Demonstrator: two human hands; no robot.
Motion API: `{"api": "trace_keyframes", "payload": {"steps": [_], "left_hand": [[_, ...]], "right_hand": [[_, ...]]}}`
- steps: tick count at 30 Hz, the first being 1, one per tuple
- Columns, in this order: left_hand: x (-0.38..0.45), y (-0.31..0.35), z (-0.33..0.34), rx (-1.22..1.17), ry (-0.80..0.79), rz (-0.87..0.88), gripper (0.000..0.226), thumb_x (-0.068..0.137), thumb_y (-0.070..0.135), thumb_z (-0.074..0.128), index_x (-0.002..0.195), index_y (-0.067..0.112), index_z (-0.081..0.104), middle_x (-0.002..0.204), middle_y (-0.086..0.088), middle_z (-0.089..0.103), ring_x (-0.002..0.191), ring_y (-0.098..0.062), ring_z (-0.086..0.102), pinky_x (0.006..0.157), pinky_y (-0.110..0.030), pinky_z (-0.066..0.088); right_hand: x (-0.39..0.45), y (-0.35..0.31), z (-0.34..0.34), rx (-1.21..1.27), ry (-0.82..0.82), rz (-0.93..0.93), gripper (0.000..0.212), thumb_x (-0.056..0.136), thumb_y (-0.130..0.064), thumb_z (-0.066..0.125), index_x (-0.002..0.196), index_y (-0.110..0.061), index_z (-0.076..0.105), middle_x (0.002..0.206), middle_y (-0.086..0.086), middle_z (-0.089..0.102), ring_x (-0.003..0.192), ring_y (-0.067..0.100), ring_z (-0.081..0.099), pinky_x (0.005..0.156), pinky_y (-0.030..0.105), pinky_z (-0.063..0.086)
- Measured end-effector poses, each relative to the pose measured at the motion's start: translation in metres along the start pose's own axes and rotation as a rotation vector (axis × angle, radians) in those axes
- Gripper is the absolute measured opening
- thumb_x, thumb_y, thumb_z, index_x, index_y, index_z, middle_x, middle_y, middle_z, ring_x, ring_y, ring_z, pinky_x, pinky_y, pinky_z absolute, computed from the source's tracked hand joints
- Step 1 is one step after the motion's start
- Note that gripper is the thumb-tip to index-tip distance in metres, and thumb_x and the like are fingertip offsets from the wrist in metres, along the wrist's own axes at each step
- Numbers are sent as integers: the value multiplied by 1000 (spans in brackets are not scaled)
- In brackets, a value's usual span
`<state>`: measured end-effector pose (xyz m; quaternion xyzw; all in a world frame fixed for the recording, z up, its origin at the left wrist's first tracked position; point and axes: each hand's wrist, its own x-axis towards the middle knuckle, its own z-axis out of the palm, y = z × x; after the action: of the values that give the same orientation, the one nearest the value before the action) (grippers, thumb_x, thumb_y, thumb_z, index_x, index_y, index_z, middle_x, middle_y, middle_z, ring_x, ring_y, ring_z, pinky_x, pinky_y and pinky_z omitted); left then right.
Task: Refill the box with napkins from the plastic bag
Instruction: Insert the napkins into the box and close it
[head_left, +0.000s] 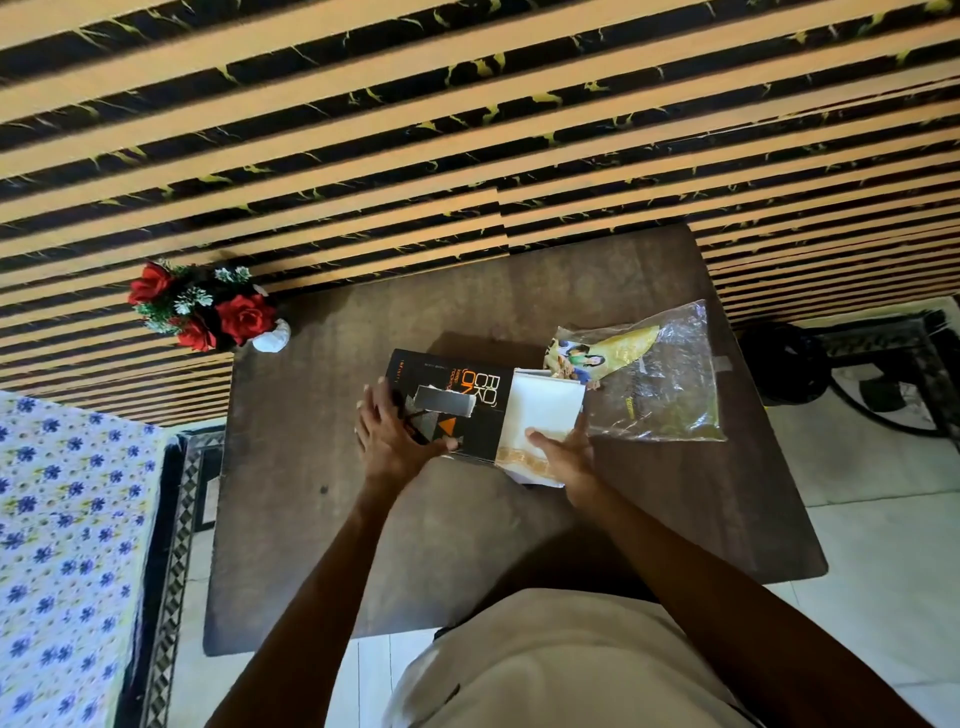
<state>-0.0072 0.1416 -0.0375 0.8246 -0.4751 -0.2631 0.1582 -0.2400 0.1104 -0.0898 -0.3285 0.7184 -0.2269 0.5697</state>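
A black napkin box (467, 384) with orange print and a torn slot on top lies on the brown table (322, 441). My left hand (392, 431) grips its left end. A stack of white napkins (545, 410) sticks out of the box's right end, partly inside. My right hand (563, 454) holds the stack's near right edge, thumb on top. A clear plastic bag (670, 384) with a yellow printed label lies flat just right of the napkins, apart from my hands.
A white vase of red roses (208, 312) stands at the table's back left corner. A striped black and tan wall runs behind the table. A floral-covered bed (62, 545) lies to the left, a dark fan base (784, 364) on the floor to the right.
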Motion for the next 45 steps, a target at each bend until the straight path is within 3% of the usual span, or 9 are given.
{"api": "trace_keyframes", "payload": {"steps": [4, 8, 12, 16, 19, 23, 32, 39, 45], "left_hand": [[22, -32, -3, -354, -147, -161, 126, 34, 56, 92, 137, 27, 25, 136, -9, 43, 124, -25, 49, 101, -45, 49], [23, -27, -4, -424, -158, -140, 111, 50, 23, 94, 137, 20, 25, 134, -10, 43, 122, -25, 50, 94, -30, 49], [25, -28, -5, -414, -143, -120, 112, 51, 22, 94, 139, 16, 26, 134, -7, 38, 122, -20, 44, 95, -32, 48], [25, -27, -5, -395, -144, -127, 112, 52, 23, 94, 141, 16, 26, 134, -7, 35, 122, -20, 41, 97, -33, 46], [26, -26, -6, -393, -146, -138, 112, 51, 24, 94, 140, 18, 25, 135, -8, 34, 124, -21, 39, 97, -33, 45], [26, -26, -5, -388, -149, -147, 112, 52, 24, 94, 140, 18, 25, 135, -8, 33, 125, -22, 38, 101, -36, 45], [25, -23, -10, -364, -162, -169, 112, 53, 24, 93, 141, 18, 23, 136, -9, 32, 127, -23, 36, 104, -40, 44], [21, -21, -14, -351, -166, -161, 111, 54, 24, 92, 141, 17, 23, 136, -9, 33, 122, -18, 37, 95, -31, 42], [19, -17, -15, -326, -160, -179, 110, 55, 22, 92, 141, 15, 24, 136, -8, 36, 117, -14, 35, 92, -28, 39]], "right_hand": [[-1, -2, 8, 6, 29, -22, 96, 70, -25, 84, 145, -24, 24, 140, 6, 50, 129, 29, 49, 109, 43, 43], [-1, -16, 21, 113, -111, 10, 84, 69, -11, 83, 136, -18, 33, 125, 2, 52, 117, 21, 50, 100, 38, 46], [0, -22, 12, 372, -330, 166, 64, 71, -4, 76, 128, -19, 50, 128, 14, 62, 112, 35, 62, 92, 58, 52], [-18, -31, -14, 454, -555, 136, 57, 78, 11, 63, 129, -13, 48, 120, 8, 62, 109, 28, 59, 87, 49, 55], [-11, -28, -5, 365, -454, 194, 67, 66, 5, 77, 126, -11, 52, 124, 12, 62, 115, 31, 58, 97, 50, 50], [-2, -17, 15, 356, -253, 152, 54, 75, 4, 74, 121, -17, 56, 126, 12, 64, 105, 28, 63, 82, 39, 55], [-5, -36, 48, 396, -478, 177, 21, 97, -9, 50, 112, -13, 65, 87, 7, 73, 69, 12, 71, 57, 26, 57], [7, -18, 19, 152, -452, 223, 27, 87, -7, 66, 112, -12, 57, 100, 4, 66, 89, 19, 64, 74, 31, 55], [6, -26, 49, -292, -250, -107, 34, 85, -18, 70, 117, -14, 65, 106, -3, 63, 100, 19, 60, 95, 35, 51]]}}
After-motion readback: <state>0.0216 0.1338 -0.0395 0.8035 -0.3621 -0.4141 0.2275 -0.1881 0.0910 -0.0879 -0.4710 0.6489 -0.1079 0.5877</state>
